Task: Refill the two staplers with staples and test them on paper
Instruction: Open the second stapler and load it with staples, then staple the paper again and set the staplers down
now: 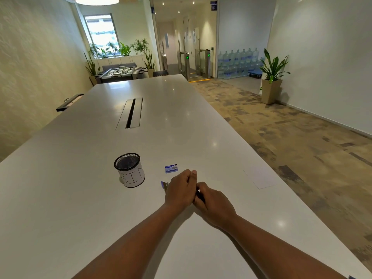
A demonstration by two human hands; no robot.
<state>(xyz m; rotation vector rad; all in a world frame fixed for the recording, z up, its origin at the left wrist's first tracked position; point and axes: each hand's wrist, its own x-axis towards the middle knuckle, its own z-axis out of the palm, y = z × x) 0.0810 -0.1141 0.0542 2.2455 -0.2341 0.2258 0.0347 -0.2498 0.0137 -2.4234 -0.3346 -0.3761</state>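
My left hand (179, 190) and my right hand (213, 205) meet over the white table (80, 178), fingers curled together round a dark stapler (199, 195), of which only a black sliver shows between them. A second stapler (164, 185), purple and grey, pokes out from behind the left hand's far-left edge. A small blue-and-white staple box (171, 168) lies just beyond the hands. A white sheet of paper (259, 178) lies to the right, near the table's edge.
A black mesh cup (129, 170) wrapped in a white label reading "BIN" stands left of the hands. A cable slot (131, 113) runs down the table's middle. The table's right edge drops to a carpeted floor.
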